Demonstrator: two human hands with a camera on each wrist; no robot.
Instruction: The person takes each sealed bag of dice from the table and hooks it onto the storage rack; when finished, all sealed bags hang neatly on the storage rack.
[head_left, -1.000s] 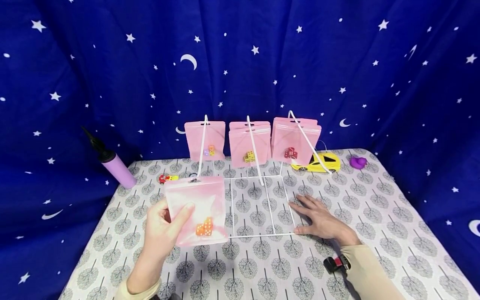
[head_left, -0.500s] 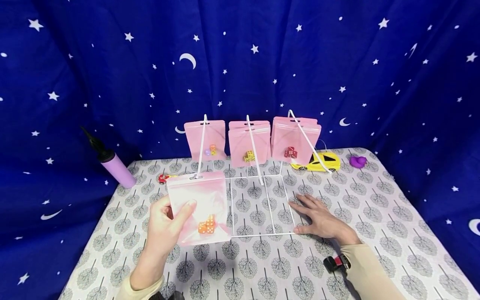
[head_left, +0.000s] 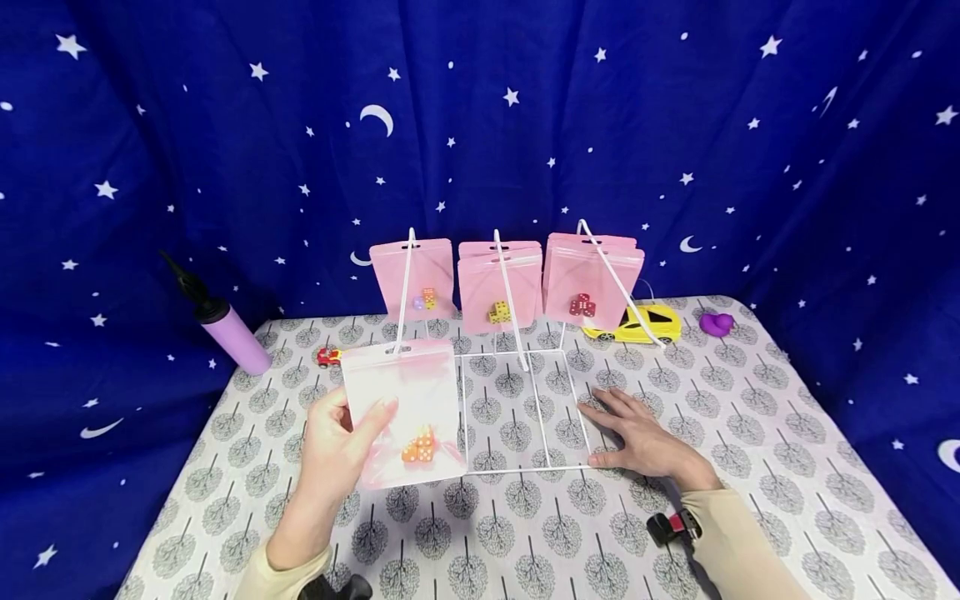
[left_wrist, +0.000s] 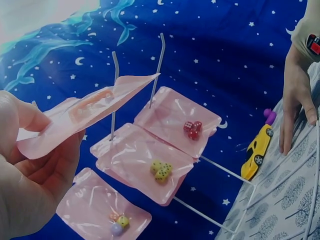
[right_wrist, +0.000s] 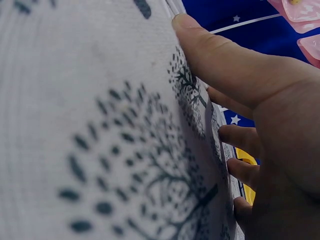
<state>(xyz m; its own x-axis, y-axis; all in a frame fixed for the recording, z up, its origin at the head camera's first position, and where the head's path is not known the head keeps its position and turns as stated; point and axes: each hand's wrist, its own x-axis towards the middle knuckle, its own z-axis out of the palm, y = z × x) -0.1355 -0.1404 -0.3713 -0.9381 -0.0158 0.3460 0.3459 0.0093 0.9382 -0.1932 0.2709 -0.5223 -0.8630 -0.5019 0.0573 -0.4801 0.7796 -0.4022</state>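
Observation:
My left hand pinches a pink zip bag, thumb on its front and fingers behind. Orange dice show inside it. The bag's hang hole lies at the tip of the left prong of a white wire rack; whether the prong passes through, I cannot tell. Further back on that prong hangs a bag with mixed-colour dice. Bags with yellow dice hang on the middle prong, bags with red dice on the right one. Fingers spread, my right hand rests on the table beside the rack's base.
Behind the rack stands a yellow toy car, with a purple rubber duck to its right. A small red toy sits behind the held bag. A purple hand pump stands at the table's left back edge, before a starry blue curtain.
My left hand and the bag have moved slightly right and back, so the hang hole sits a little further up along the left prong in view. The right hand stays put.

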